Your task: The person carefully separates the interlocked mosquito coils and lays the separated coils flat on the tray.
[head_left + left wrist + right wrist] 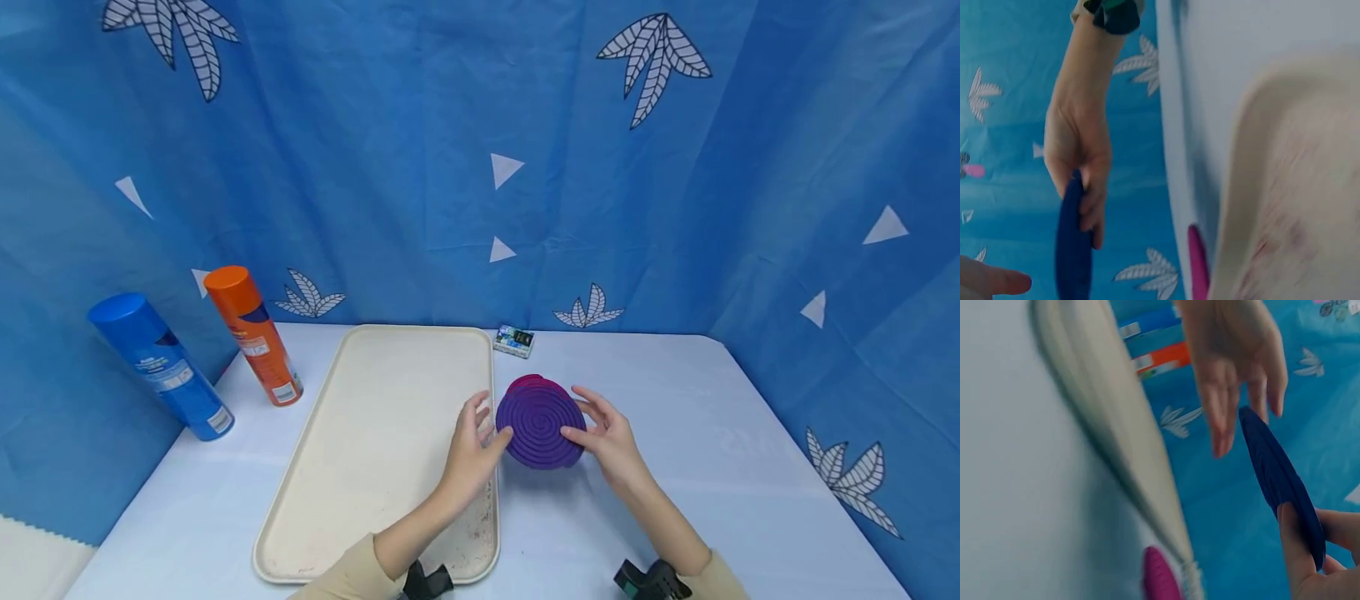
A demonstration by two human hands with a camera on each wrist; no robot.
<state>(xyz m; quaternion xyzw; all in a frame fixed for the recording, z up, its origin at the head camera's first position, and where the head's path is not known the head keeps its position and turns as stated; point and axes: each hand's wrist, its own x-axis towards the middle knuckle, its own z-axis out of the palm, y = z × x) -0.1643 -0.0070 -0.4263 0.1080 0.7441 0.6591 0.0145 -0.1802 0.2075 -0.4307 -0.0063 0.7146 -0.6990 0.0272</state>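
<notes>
Purple spiral disc (540, 425) sits pinched in the right hand (611, 439), just beside the relaxed left hand (472, 448); labels (176, 377) on the cans (258, 337) are illegible.

Left side: blue can (163, 368) and orange can (255, 337) — upright, orange one farther; small box (513, 342) by white table (675, 425)'s far edge; leaf-print blue curtain (375, 208) beyond.

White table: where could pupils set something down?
Bare: the table between the right hand and the right curtain; the tray, left of the left hand. Crowded: around the purple disc and pink disc; left of the tray, by the blue can and orange can.
</notes>
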